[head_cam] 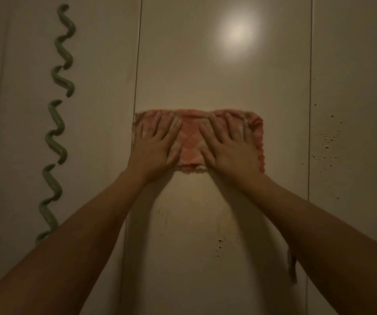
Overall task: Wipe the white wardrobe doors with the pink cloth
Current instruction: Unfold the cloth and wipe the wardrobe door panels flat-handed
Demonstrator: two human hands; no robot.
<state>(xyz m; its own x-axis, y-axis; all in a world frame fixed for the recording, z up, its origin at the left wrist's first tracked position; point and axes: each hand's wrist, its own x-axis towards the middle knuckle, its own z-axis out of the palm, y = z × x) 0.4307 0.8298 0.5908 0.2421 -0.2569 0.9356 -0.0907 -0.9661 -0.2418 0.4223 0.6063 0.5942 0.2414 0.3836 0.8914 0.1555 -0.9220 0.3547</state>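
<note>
Left hand: the left hand [158,142] lies flat with fingers spread and straight, palm pressing the left half of the cloth.
Right hand: the right hand [230,142] matches it, fingers spread, flat on the right half.
Cloth: the pink checked rectangular cloth [191,142] is held against the middle white glossy wardrobe door panel [224,76], its left edge at the seam to the next panel.
Step in hand: wiping the middle panel, apparently mid-stroke.
Next move: likely a slide under even pressure toward the dark specks [220,243] lower on this panel.
Surroundings: a green wavy handle [58,133] on the left panel; a speckled right panel [353,144]; a bright light reflection [237,35] above.
</note>
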